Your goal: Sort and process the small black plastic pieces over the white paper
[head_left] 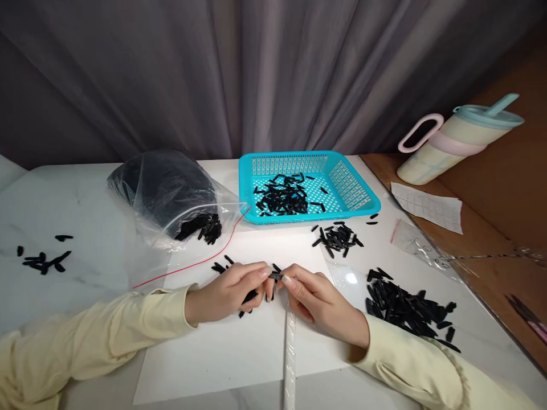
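My left hand (237, 290) and my right hand (318, 293) meet over a white sheet (213, 364), fingertips pinched on the two ends of one small, dark, elongated piece (275, 275). More such black pieces show under and beside the curled fingers of my left hand; whether it grips some of them I cannot tell. Behind it a few black pieces (220, 266) lie on the sheet. A long white strip (290, 359) runs from below my right hand toward the near edge; its far end is hidden by the hand.
A blue basket (245, 188) holds many black pieces. Left of it lies a see-through zip bag (171, 182) full of them. Loose piles (338, 238) sit at the right, a few pieces at far left. A tumbler (453, 142), a paper slip (431, 208) and scissors (527, 313) are at right.
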`<action>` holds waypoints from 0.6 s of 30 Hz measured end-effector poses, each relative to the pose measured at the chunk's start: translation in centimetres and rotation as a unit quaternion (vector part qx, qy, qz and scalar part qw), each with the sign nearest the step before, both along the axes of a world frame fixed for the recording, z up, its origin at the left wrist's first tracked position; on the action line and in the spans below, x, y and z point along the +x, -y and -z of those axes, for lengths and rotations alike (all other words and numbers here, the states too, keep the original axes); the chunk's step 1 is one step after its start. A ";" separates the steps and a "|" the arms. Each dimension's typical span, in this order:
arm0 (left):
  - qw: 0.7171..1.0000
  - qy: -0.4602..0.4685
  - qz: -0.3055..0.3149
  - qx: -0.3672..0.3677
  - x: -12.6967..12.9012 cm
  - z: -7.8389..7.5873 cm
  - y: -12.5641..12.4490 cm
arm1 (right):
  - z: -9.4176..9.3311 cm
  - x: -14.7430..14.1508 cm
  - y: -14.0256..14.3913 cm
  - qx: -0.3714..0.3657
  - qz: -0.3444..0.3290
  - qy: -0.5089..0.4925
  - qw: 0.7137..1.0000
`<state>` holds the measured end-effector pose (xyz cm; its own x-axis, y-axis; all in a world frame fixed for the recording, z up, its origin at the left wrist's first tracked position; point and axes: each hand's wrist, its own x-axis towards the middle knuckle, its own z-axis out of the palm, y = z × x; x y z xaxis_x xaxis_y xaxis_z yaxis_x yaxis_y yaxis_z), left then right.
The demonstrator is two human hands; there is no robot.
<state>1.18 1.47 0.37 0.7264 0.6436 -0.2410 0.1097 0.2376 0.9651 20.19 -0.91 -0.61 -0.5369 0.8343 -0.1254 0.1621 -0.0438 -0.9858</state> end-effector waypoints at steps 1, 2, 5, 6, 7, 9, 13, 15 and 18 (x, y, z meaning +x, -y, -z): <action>1.000 0.000 0.001 0.002 0.0 0.0 0.0 | 0.0 0.0 0.0 0.001 0.000 0.003 1.000; 1.000 0.000 0.002 0.003 0.0 0.0 0.0 | -0.1 0.0 0.0 0.002 0.000 0.007 1.000; 1.000 -0.001 0.003 0.002 -0.1 -0.1 0.0 | -0.2 -0.1 0.0 0.006 -0.001 0.015 1.000; 1.000 0.000 0.005 0.002 -0.1 -0.1 0.0 | -0.2 -0.1 0.0 0.007 -0.001 0.017 1.000; 1.000 0.000 0.006 0.004 -0.1 -0.1 0.0 | -0.2 -0.1 0.0 0.008 -0.001 0.019 1.000; 1.000 0.001 0.007 0.008 -0.2 -0.1 0.1 | -0.2 0.0 0.0 0.009 -0.001 0.021 1.000; 1.000 -0.004 0.008 0.011 -0.2 -0.1 0.1 | -0.2 0.0 0.0 0.007 0.000 0.023 1.000; 1.000 -0.007 0.011 0.014 -0.2 -0.2 0.1 | -0.2 0.0 0.0 0.006 0.001 0.023 1.000; 1.000 -0.009 0.012 0.024 -0.1 -0.2 0.0 | -0.2 0.0 0.1 0.007 0.000 0.023 1.000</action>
<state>1.03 1.45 0.56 0.7374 0.6374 -0.2234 0.1324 0.1880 0.9732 20.20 -0.97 -0.46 -0.5308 0.8361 -0.1385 0.2066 -0.0308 -0.9779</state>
